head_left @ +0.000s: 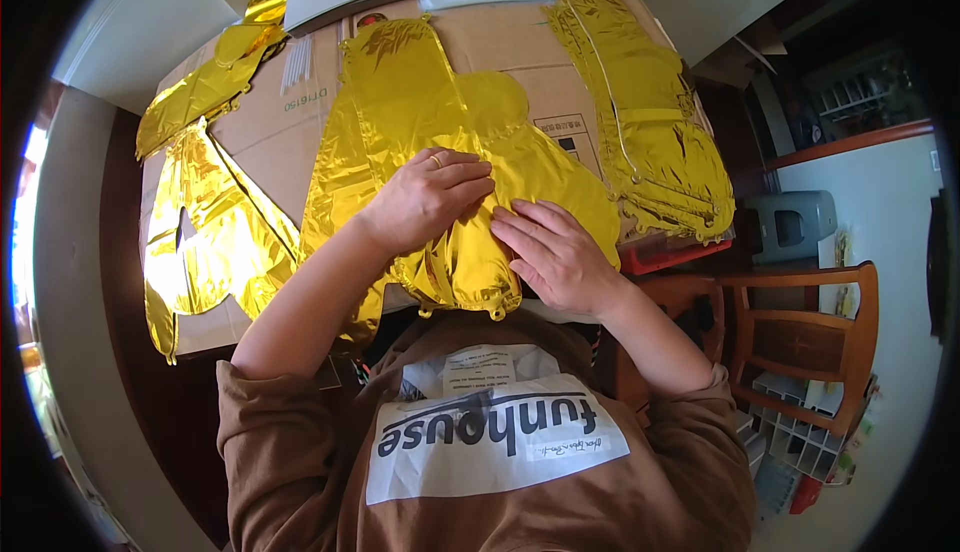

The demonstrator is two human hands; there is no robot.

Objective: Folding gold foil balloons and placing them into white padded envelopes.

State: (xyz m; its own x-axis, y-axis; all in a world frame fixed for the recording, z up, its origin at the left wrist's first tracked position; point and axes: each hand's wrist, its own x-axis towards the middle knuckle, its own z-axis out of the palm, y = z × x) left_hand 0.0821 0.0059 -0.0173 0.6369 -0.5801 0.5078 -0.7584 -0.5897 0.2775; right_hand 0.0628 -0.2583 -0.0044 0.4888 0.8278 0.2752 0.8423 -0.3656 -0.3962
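rests the left hand (425, 202) upon the wide gold foil piece (425, 92), with fingers close together and slightly curved; cannot tell the place of its thumb. lays also the right hand (560, 252) upon this same foil, just beside, with fingers a little spread and tips touching the surface; cannot tell of any pinching. has this foil in the middle of the cardboard (270, 152), near the brown shirt (480, 517). has to the right the crumpled foil (640, 102), and to the left the shiny foil (225, 222).
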